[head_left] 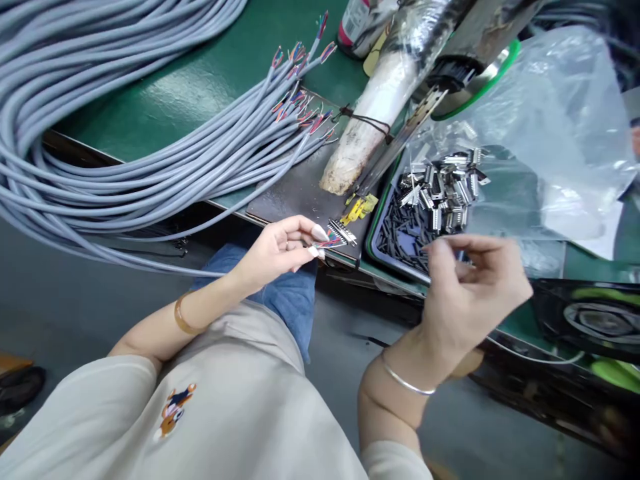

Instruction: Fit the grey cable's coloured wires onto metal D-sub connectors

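Note:
My left hand (280,250) pinches the stripped end of a grey cable (150,263), its coloured wires fanned out into a small metal connector (341,232) at the fingertips. My right hand (467,287) hovers beside it over the blue tray's near edge, fingers curled together in a pinch; what they hold, if anything, is too small to make out. Both hands sit just off the front edge of the green bench (200,87).
A thick bundle of grey cables (100,133) with coloured stripped ends lies across the bench at left. A blue tray (395,233) holds black sleeves and metal connectors (445,187). A clear plastic bag (545,120), a wrapped tool (370,127) and a bottle (355,20) stand behind.

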Tool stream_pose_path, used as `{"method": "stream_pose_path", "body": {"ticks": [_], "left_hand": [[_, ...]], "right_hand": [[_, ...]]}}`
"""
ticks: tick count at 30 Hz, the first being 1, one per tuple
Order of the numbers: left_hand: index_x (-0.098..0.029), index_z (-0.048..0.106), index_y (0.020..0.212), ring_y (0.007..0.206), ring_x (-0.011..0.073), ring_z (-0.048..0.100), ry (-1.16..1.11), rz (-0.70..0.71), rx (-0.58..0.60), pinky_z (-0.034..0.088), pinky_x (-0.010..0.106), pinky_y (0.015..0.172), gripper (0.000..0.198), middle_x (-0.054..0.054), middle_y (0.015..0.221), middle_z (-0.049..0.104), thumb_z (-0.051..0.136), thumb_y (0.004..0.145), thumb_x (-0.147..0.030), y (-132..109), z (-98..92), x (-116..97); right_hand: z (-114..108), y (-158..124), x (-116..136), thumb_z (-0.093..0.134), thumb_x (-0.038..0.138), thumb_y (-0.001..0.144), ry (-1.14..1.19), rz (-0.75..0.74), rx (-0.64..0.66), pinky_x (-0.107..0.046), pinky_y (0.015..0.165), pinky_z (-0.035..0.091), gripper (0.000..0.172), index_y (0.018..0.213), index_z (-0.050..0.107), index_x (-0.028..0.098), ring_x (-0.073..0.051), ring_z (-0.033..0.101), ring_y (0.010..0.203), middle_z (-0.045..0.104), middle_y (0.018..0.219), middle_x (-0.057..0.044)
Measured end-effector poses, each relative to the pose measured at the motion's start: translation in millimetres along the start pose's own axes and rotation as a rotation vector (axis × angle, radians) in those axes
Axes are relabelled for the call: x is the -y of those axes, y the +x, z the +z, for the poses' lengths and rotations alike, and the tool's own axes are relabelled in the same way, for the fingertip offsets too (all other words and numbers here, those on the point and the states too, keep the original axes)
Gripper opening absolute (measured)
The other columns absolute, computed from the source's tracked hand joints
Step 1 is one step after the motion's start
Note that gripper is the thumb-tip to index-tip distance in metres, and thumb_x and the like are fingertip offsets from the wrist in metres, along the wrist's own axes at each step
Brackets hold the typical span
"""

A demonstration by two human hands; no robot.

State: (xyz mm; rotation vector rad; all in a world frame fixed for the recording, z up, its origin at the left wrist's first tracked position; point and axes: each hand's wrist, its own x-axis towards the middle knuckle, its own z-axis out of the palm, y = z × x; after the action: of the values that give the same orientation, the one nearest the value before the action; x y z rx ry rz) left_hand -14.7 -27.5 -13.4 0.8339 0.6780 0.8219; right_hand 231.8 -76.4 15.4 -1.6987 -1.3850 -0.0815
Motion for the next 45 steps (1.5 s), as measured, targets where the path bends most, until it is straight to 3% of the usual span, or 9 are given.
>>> {"method": "stream_pose_path", "body": {"ticks": [1,4,6,10,15,23,29,36,45], "left_hand": [[-0.014,0.064,0.090,0.048,0.0015,0.046,0.001,0.005,-0.019,0.035,0.015,0.043,0.025,0.000,0.076,0.070,0.074,0.067,-0.013,0.4,-0.5,1.6],[-0.014,0.063,0.087,0.048,0.0008,0.046,0.030,0.020,-0.052,0.035,0.014,0.044,0.025,-0.002,0.074,0.068,0.071,0.064,-0.007,-0.3,0.6,4.6],[-0.014,0.062,0.083,0.047,0.0005,0.045,0.046,0.033,-0.049,0.034,0.013,0.043,0.023,-0.003,0.070,0.065,0.071,0.063,-0.007,-0.9,2.1,4.9],[-0.014,0.063,0.080,0.047,0.0003,0.045,0.091,0.044,-0.013,0.035,0.012,0.043,0.020,-0.004,0.067,0.063,0.071,0.063,-0.006,-1.3,3.8,3.5],[-0.013,0.064,0.081,0.051,0.0010,0.048,0.120,0.078,-0.017,0.038,0.012,0.047,0.020,-0.003,0.069,0.064,0.070,0.064,-0.004,-2.7,4.6,3.3],[-0.014,0.063,0.081,0.055,0.0033,0.052,0.167,0.064,-0.029,0.040,0.015,0.049,0.020,-0.001,0.074,0.066,0.073,0.064,-0.008,-1.9,3.7,2.9],[-0.014,0.064,0.081,0.056,0.0032,0.051,0.203,0.062,-0.036,0.042,0.015,0.052,0.019,-0.001,0.074,0.065,0.070,0.063,-0.008,-2.6,4.2,2.6],[-0.014,0.065,0.081,0.056,0.0032,0.050,0.237,0.061,-0.054,0.044,0.015,0.054,0.019,0.000,0.075,0.065,0.068,0.063,-0.007,-3.8,5.7,-0.7],[-0.013,0.064,0.083,0.058,0.0036,0.052,0.225,0.068,-0.039,0.045,0.015,0.057,0.019,0.000,0.077,0.066,0.068,0.065,-0.008,-5.2,5.5,-3.2]], "right_hand": [[0.2,-10.1,15.8,0.081,0.027,0.080,0.111,0.008,0.010,-0.024,0.039,0.030,0.009,0.082,0.074,0.021,-0.006,0.047,0.044,0.068,0.070,-0.002],[7.5,-35.5,51.0,0.076,0.027,0.085,0.284,0.099,0.268,-0.023,0.043,0.034,0.005,0.086,0.076,0.022,-0.008,0.053,0.052,0.072,0.082,-0.002],[17.2,-45.0,59.2,0.073,0.029,0.088,0.298,0.138,0.289,-0.023,0.043,0.033,0.008,0.088,0.076,0.022,-0.007,0.046,0.049,0.069,0.076,0.001],[34.0,-48.8,51.9,0.066,0.031,0.094,0.280,0.181,0.298,-0.024,0.044,0.028,0.015,0.090,0.075,0.020,-0.006,0.035,0.045,0.067,0.070,0.003],[35.1,-47.0,43.8,0.062,0.035,0.097,0.323,0.186,0.337,-0.024,0.045,0.031,0.021,0.088,0.074,0.020,-0.008,0.046,0.049,0.071,0.074,0.001],[33.0,-47.6,41.1,0.061,0.039,0.099,0.349,0.197,0.373,-0.024,0.053,0.045,0.025,0.088,0.073,0.020,-0.009,0.054,0.053,0.072,0.077,0.000],[31.3,-46.4,43.6,0.060,0.037,0.099,0.334,0.170,0.381,-0.024,0.051,0.040,0.025,0.083,0.071,0.020,-0.009,0.052,0.051,0.069,0.072,0.001],[28.5,-42.4,51.7,0.063,0.028,0.098,0.243,0.018,0.394,-0.022,0.051,0.037,0.028,0.070,0.064,0.020,-0.007,0.049,0.051,0.061,0.062,0.005],[30.4,-42.9,47.3,0.062,0.030,0.099,0.293,0.094,0.354,-0.022,0.053,0.042,0.028,0.072,0.065,0.020,-0.008,0.060,0.055,0.066,0.064,0.005]]}}
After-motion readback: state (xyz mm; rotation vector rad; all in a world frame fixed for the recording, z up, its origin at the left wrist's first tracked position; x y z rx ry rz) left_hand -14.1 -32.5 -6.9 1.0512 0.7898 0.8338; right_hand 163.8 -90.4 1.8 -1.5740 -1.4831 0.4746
